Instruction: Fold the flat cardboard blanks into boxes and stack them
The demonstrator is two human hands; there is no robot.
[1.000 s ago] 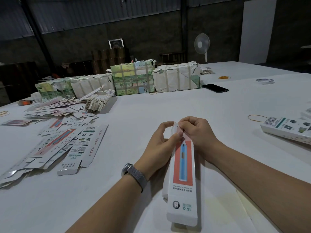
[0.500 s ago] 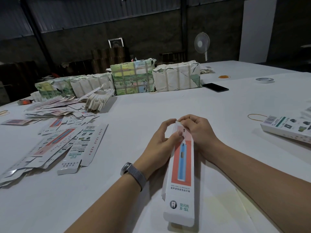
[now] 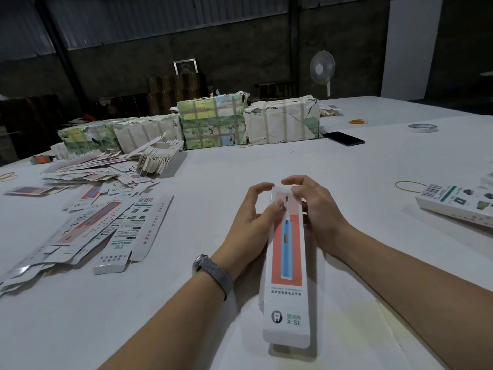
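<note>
Between both hands, long white box [image 3: 287,265] (red panel, blue toothbrush), left hand [image 3: 253,225] grip holding it, right hand [image 3: 314,209] pinching its top

Both hands [image 3: 282,217] seemingly grip the long box [image 3: 288,263] on the table [image 3: 213,182].

Bare table [image 3: 346,166] lies ahead; loose blanks [image 3: 88,222] crowd the left, finished box [image 3: 458,206] right.

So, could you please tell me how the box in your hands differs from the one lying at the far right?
The held box shows its red toothbrush face; the right box shows its barcode side. The held box runs away from the person; the right box lies crosswise, untouched. Both are long, white and folded up.
</note>
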